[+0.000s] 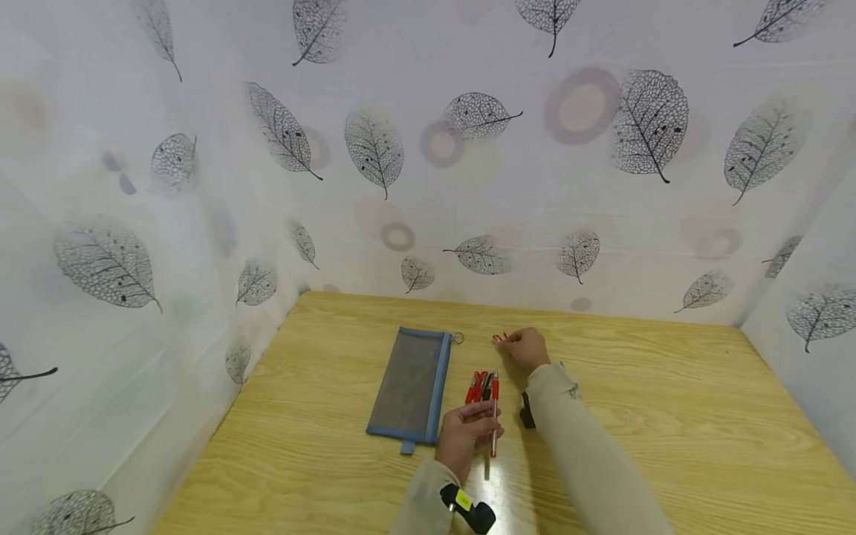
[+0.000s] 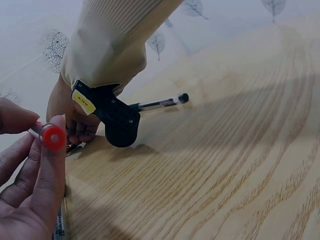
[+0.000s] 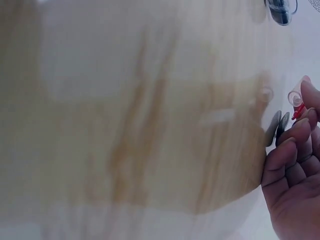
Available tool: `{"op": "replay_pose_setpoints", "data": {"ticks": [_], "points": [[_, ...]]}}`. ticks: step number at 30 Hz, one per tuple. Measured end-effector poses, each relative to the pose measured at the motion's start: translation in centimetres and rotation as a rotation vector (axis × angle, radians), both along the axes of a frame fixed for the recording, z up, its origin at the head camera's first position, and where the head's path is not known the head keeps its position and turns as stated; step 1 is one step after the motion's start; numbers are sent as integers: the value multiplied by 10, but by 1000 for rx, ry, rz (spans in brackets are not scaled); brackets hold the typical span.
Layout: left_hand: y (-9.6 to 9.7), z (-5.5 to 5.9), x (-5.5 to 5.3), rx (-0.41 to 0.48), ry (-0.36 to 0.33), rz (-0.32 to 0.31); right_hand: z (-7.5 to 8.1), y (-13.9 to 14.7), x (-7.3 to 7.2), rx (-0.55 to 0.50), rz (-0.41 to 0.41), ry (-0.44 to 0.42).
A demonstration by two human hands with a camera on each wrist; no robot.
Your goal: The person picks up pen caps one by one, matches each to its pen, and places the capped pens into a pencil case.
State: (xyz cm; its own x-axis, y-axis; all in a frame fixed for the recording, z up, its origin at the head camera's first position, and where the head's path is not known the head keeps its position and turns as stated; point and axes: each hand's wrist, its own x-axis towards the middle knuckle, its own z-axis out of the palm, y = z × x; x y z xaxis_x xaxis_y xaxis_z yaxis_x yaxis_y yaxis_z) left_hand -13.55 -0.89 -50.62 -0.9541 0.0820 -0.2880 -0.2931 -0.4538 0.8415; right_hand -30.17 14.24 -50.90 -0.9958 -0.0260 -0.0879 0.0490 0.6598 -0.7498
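Observation:
In the head view my left hand (image 1: 463,438) pinches a red gel pen (image 1: 495,438), its bare tip pointing away from me. The left wrist view shows the pen's round red end (image 2: 53,137) between thumb and fingers. Farther back, my right hand (image 1: 528,351) reaches low over the table. Its fingertips pinch a small clear cap with a red part (image 3: 296,97), as the right wrist view shows. Dark oval pieces (image 3: 283,125) lie close to those fingers; their kind is unclear. Several red and black pens (image 1: 473,388) lie just beyond my left hand.
A grey mesh zip pouch (image 1: 408,383) with blue edging lies flat left of the pens, a ring (image 1: 458,338) at its top corner. Past my right wrist, the left wrist view shows a clear pen with a black end (image 2: 162,103). Leaf-print sheeting (image 1: 468,178) stands behind the wooden table (image 1: 669,416).

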Motion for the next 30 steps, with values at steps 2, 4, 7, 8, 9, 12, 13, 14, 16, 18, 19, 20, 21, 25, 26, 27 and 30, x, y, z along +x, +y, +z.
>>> {"op": "replay_pose_setpoints", "data": {"ticks": [2, 4, 7, 8, 9, 12, 13, 14, 16, 18, 19, 20, 21, 25, 26, 27, 30], "points": [[0, 0, 0, -3, 2, -4, 0, 1, 0, -13, -3, 2], [1, -1, 0, -4, 2, -6, -1, 3, -1, -22, -6, 2], [1, -1, 1, -4, -2, -8, -3, 5, -1, -47, -9, -3], [1, 0, 1, -7, -4, -9, -2, 6, -1, -59, -9, -4], [1, 0, 1, -9, -6, -10, -2, 6, 0, -71, -10, -11], [2, 2, 1, -20, -15, -8, 1, 7, 1, -116, -3, -27], [2, 2, 1, -24, -17, -5, 3, 7, 1, -133, 2, -33], [3, 2, 1, -28, -21, -2, 4, 7, 2, -153, 8, -38], [3, 3, 1, -34, -26, 0, 9, 8, 5, -189, 9, -44], [4, 3, 1, -36, -24, 3, 14, 8, 9, -233, 14, -46], [4, 4, 1, -36, -21, 4, 17, 8, 11, -255, 19, -45], [5, 4, 1, -36, -18, 2, 19, 8, 13, -279, 22, -42], [5, 4, 1, -35, -12, 1, 21, 8, 16, -303, 24, -34], [6, 5, 2, -31, 2, 0, 27, 11, 25, -385, 61, -15], [6, 5, 2, -33, 1, -1, 29, 12, 27, -396, 74, -9], [6, 5, 2, -35, 0, -2, 31, 13, 30, -409, 83, -4], [7, 6, 2, -44, -5, -4, 37, 16, 40, -447, 114, 2]]}}
